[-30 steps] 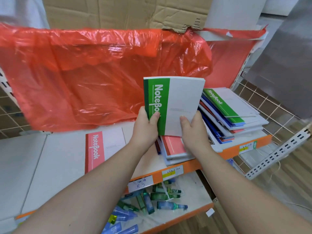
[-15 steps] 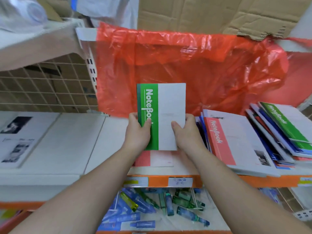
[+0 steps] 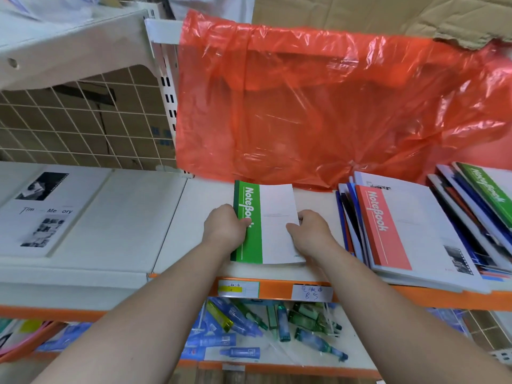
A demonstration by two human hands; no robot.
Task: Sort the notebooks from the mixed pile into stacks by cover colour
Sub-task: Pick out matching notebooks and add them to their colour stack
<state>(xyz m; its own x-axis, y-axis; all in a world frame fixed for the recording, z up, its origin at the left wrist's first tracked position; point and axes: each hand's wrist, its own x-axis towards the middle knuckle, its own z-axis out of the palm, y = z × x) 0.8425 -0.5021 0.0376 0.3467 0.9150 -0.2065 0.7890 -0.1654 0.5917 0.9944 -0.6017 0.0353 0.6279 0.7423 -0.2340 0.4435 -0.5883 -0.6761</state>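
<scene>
In the head view, the green-and-white paper notebook [image 3: 273, 225] lies flat on the white shelf board [image 3: 199, 217], its long sides running from 12 to 6 o'clock, directly between the two hands. The left hand [image 3: 224, 228] pinches its green spine edge at 9 o'clock with the thumb on the cover, and the right hand [image 3: 313, 231] pinches the white open edge at 3 o'clock, thumb likewise on top. The mixed pile of notebooks [image 3: 346, 231], topped by a red-and-white notebook [image 3: 410, 231], lies at 3 o'clock of it, and a translucent red plastic bag [image 3: 318, 106] hangs at 12 o'clock.
</scene>
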